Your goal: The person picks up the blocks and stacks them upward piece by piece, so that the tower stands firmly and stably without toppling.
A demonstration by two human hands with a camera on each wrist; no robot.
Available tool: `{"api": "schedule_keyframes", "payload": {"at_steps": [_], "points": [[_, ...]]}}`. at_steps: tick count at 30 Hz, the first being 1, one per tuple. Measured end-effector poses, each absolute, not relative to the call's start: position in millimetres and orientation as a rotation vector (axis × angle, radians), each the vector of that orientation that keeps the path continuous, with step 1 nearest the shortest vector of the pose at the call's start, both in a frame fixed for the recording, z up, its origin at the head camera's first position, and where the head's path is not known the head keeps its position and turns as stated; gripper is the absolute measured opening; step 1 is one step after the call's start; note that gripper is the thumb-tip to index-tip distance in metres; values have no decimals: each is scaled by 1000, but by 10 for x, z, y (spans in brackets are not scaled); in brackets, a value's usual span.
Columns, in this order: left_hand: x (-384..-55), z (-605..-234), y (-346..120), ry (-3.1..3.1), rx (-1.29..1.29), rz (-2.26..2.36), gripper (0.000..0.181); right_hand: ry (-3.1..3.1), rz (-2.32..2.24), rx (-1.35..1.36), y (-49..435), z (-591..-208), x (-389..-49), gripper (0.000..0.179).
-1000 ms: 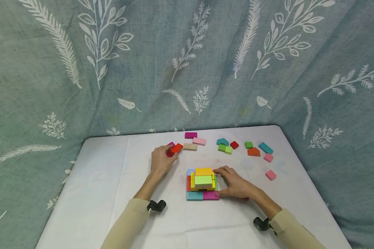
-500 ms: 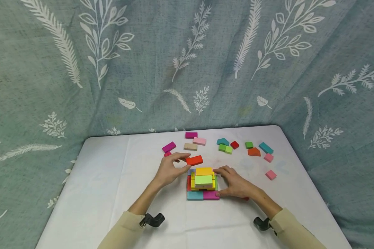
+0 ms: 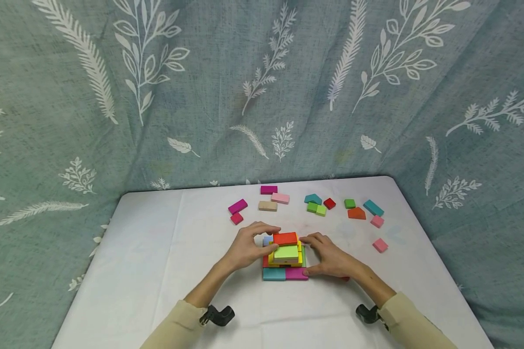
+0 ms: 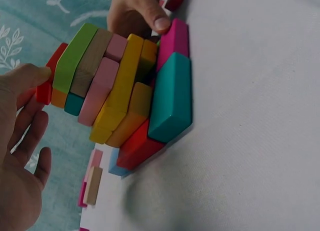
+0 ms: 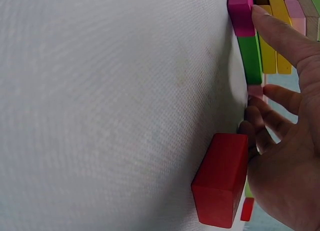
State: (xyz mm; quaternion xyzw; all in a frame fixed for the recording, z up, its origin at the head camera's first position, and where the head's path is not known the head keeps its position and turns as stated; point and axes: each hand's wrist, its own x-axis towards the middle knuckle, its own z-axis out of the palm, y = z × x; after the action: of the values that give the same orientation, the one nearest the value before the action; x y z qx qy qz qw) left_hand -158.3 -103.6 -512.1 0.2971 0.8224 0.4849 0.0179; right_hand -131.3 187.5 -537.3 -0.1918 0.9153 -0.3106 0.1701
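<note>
My left hand (image 3: 246, 248) pinches a red-orange block (image 3: 285, 239) between thumb and fingers, at the top rear of a stacked block structure. In the left wrist view that red block (image 4: 44, 91) lies against the light green block (image 4: 75, 58) at the top. Yellow blocks (image 4: 117, 91) form the lower layers, above a base with teal (image 4: 172, 98) and magenta (image 4: 174, 41) blocks. My right hand (image 3: 334, 256) rests along the base's right side. Its thumb touches the magenta block (image 5: 241, 13), and a finger touches a pink block (image 5: 255, 90).
A loose red block (image 5: 220, 176) lies on the white-covered table (image 3: 113, 291) under my right hand. Several loose blocks lie farther back, including a beige block (image 3: 268, 206), a magenta block (image 3: 237, 206) and an orange block (image 3: 356, 214). A patterned curtain (image 3: 209, 97) hangs behind.
My left hand has picked up the red-orange block at the back left and carried it right and nearer, onto the structure's top rear. My right hand has stayed put.
</note>
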Motion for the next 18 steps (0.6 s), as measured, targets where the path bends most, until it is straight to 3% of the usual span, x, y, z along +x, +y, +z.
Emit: {"api": "schedule_keyframes", "payload": {"at_steps": [18], "points": [[-1635, -5100, -1071, 2566, 925, 1466, 46, 2597, -879, -526, 1876, -5409, -1336, 93]]}}
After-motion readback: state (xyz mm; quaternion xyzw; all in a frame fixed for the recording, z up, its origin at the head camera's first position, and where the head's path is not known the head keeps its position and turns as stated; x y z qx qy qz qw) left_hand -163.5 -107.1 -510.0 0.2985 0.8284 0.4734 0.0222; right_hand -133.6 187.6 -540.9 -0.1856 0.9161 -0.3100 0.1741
